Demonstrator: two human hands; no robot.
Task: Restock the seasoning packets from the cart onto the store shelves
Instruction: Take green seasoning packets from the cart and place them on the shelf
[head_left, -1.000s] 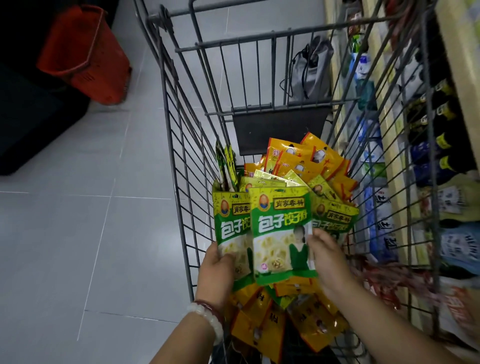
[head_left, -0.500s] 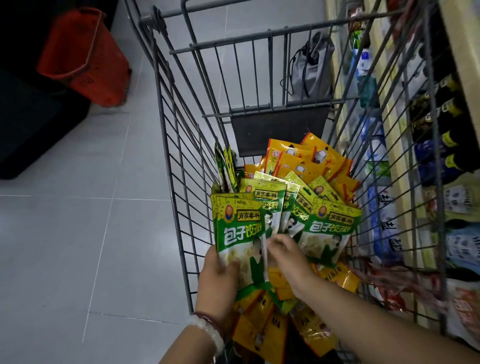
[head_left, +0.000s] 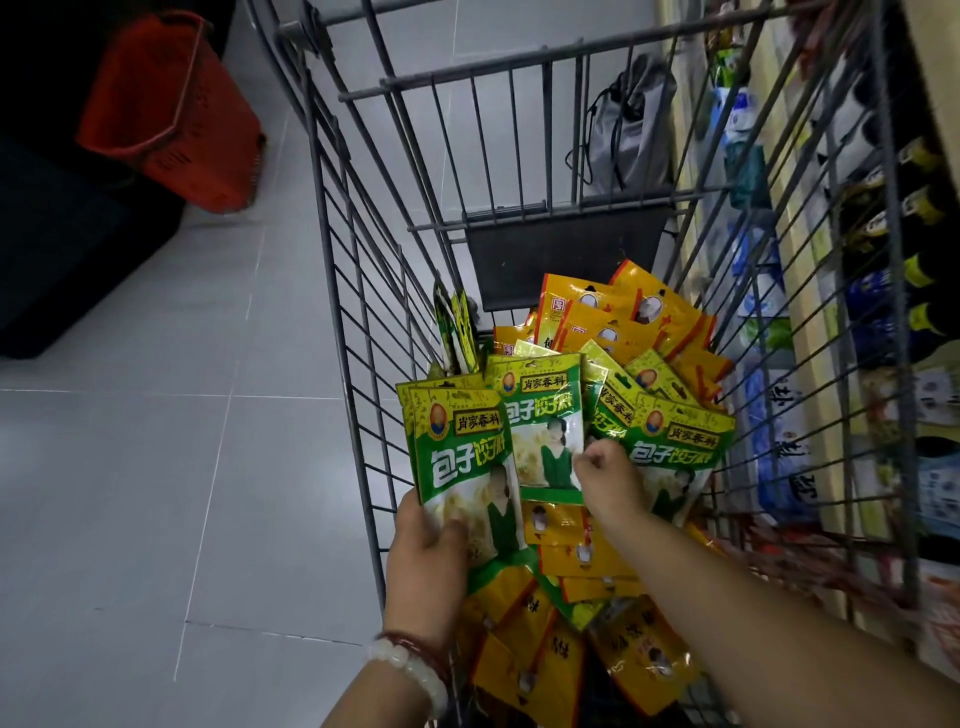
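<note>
Store floor (head_left: 130, 467) of pale grey tiles fills the left half of the frame, with a red shopping basket (head_left: 171, 109) standing at the far left against a dark fixture. Wire cart (head_left: 332, 322) occupies the centre, its far end closed by a dark panel, a grey drawstring bag (head_left: 631, 130) hanging just beyond it. Store shelves (head_left: 810, 322) run along the right, seen through the cart's bars, stocked with bottles and bagged goods. Inside the cart lies a heap of seasoning packets: orange ones (head_left: 613, 322) at the far end and again at the near end, green ones (head_left: 680, 436) spread across the middle. The left hand (head_left: 428, 564), a pale bead bracelet (head_left: 410, 670) on its wrist, grips a small stack of green packets (head_left: 462, 457) by the lower edge, thumb pressed on the front, holding them upright at the cart's left side. The right hand (head_left: 610, 478), fingers curled, pinches the right edge of another green packet (head_left: 540, 426) standing just beside that stack, above the loose pile.
</note>
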